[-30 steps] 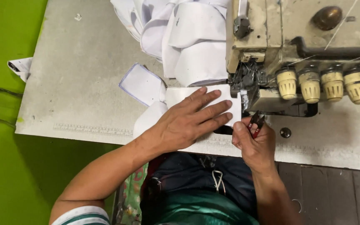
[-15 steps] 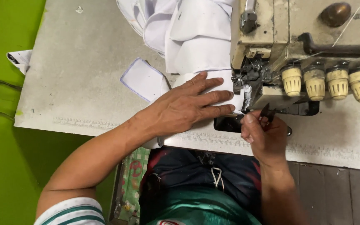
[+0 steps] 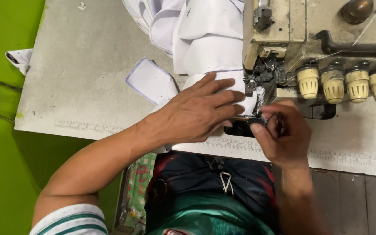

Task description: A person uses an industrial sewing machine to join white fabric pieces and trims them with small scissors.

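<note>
Pressing left hand point(image 3: 196, 114) flat on white fabric point(image 3: 216, 56), right hand point(image 3: 279, 137) pinching small snips point(image 3: 257, 118) beside sewing machine point(image 3: 318, 39), risking nicked fingertips

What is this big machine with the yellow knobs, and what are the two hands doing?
You are looking down from a camera worn on the person's head. The big cream machine is a sewing machine on a grey table. Its four yellow knobs sit in a row. The left hand lies flat on a piece of white cloth, pressing it down beside the needle part. The right hand pinches a small dark metal tool close to the needle; I cannot tell what kind. More white cloth is heaped behind.
</note>
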